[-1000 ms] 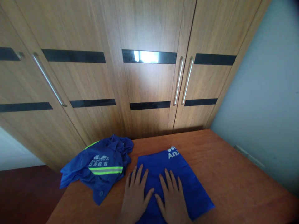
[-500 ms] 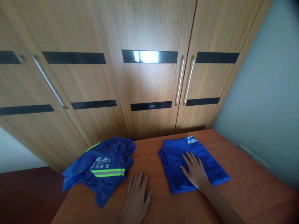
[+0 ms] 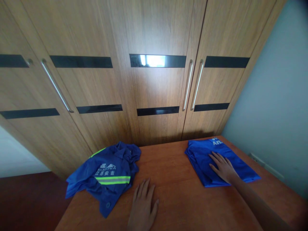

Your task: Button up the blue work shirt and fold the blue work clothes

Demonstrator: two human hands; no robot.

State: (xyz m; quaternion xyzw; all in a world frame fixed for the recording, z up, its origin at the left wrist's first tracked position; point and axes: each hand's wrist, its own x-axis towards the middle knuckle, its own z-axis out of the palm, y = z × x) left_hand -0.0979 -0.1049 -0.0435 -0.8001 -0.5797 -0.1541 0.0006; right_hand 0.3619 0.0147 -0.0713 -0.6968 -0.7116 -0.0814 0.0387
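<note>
A folded bright blue garment (image 3: 204, 163) with white lettering at its far edge lies on the right of the wooden table (image 3: 173, 199). My right hand (image 3: 223, 168) rests flat on top of it, fingers spread. At the left, a crumpled darker blue garment (image 3: 115, 163) with yellow-green and grey reflective stripes and white printing hangs partly over the table's left edge. My left hand (image 3: 143, 205) lies palm down on the bare wood just right of that garment, not touching it, its fingers extended and nothing held.
A wooden wardrobe (image 3: 156, 86) with metal handles and black strips stands behind the table's far edge. On the right is a pale wall (image 3: 274, 106) with a socket strip (image 3: 266, 166) low down. Dark floor (image 3: 29, 199) shows at the left.
The folded blue garment has slid right and slightly away, with my right hand still flat on it. My left hand and the crumpled garment have hardly moved; the view has shifted slightly.
</note>
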